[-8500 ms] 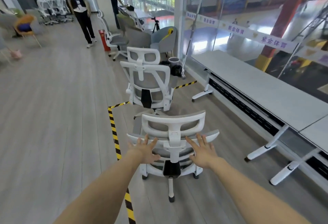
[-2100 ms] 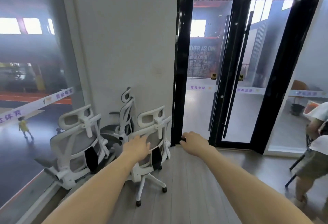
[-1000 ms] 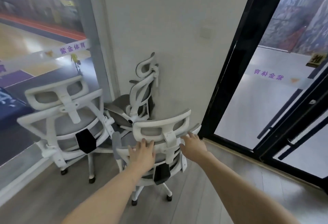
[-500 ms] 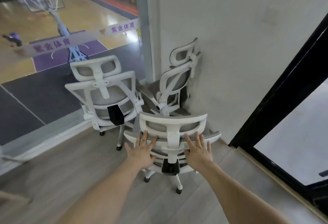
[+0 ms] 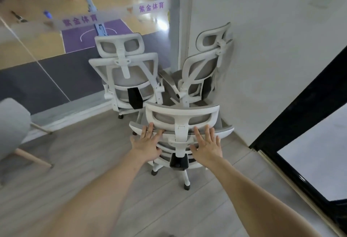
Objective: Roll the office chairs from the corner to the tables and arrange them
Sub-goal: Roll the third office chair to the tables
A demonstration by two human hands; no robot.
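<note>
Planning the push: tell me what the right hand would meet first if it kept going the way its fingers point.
The right hand already lies flat on the nearest office chair; beyond that, probably the chair against the wall, though depth is unclear.

The nearest chair (image 5: 183, 124) has a smooth white plastic frame, grey mesh cloth and glossy black plastic, over a matt grey wood-grain floor (image 5: 84, 161).

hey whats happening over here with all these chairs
A person is at the corner with both hands laid flat on the back of the nearest office chair, left hand and right hand on either side of its centre post, fingers spread. Two more white chairs are parked behind it: one against the glass and one against the wall. The near chair is still in the corner, not yet at any table. Part of a grey armchair shows at the left edge.
</note>
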